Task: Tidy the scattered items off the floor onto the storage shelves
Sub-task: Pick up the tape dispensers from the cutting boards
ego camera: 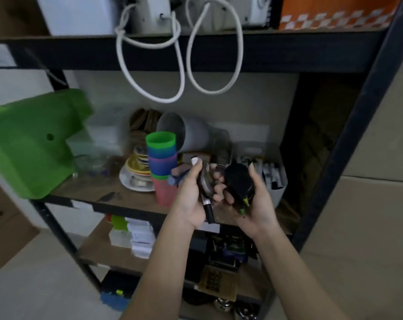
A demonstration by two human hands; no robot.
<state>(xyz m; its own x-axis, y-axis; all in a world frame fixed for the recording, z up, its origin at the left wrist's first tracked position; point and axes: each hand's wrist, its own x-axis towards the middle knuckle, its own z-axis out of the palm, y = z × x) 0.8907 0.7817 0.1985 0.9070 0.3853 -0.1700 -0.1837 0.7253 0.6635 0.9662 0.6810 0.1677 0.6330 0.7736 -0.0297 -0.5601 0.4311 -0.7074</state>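
- A home storage corner: black metal shelving rack with brown wooden boards [117,195].
- Household clutter: stacked coloured plastic cups [161,158], stacked plates [135,174], looped white cable [149,72], brown cardboard boxes [6,236].

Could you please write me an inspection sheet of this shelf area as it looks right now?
Surface: wooden middle shelf in a dark metal rack, crowded.
Job's things: black marker and other small items in the left hand; black rounded object in the right hand.
Clutter: stacked coloured cups, plates, grey lamp shade, green plastic bin.
Grippers: both hands hold items in front of the shelf.
Cables: white cords loop down from the top shelf.
Surroundings: pale floor, cardboard boxes.
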